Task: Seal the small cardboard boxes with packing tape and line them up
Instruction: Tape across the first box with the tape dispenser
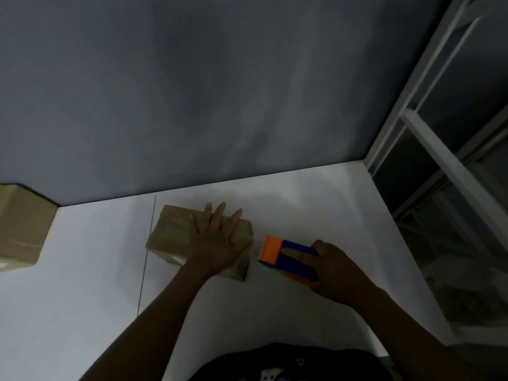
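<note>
Cardboard box (176, 235) sits on the white table (82, 270). We judge it light, stiff and apt to slide, so best pinned from above. Our left hand (217, 243) presses flat on its top, fingers straight and spread, and our right hand (338, 270) grips the tape dispenser (286, 254) just beside its right end.

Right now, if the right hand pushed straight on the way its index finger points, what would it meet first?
Most likely the right end of the small cardboard box under the left hand; the tape dispenser that the right hand grips would touch it first, though depth is unclear.
</note>
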The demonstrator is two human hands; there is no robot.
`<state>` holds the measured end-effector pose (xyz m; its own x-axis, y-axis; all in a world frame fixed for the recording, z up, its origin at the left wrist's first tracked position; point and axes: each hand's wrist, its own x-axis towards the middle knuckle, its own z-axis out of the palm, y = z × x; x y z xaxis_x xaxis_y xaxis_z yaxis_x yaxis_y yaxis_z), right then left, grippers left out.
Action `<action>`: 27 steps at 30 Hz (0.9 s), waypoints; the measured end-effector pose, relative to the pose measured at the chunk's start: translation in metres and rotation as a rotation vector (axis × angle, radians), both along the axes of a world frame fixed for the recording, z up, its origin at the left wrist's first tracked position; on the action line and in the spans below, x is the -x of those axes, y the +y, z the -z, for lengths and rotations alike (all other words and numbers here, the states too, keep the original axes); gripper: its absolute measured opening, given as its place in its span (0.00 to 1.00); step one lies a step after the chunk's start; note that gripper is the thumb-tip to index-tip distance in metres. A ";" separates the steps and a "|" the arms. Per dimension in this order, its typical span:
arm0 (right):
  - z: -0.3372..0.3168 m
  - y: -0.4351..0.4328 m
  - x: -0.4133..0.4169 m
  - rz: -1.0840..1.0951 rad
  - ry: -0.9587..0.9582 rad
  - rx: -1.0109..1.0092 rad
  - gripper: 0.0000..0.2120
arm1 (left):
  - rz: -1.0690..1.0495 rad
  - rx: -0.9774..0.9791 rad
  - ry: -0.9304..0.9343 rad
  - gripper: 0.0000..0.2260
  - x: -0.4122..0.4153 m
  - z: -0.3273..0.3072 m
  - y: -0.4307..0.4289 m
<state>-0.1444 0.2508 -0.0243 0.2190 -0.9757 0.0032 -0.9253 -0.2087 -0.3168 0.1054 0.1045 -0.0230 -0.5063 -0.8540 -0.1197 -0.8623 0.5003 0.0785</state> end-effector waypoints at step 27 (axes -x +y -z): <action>-0.033 -0.024 -0.064 0.082 0.234 -0.208 0.28 | 0.016 0.007 0.054 0.39 -0.002 0.001 0.004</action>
<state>-0.0806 0.2265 0.0092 0.1112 -0.9645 -0.2394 -0.9890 -0.0837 -0.1220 0.1072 0.1082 -0.0240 -0.5250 -0.8467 -0.0859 -0.8491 0.5143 0.1207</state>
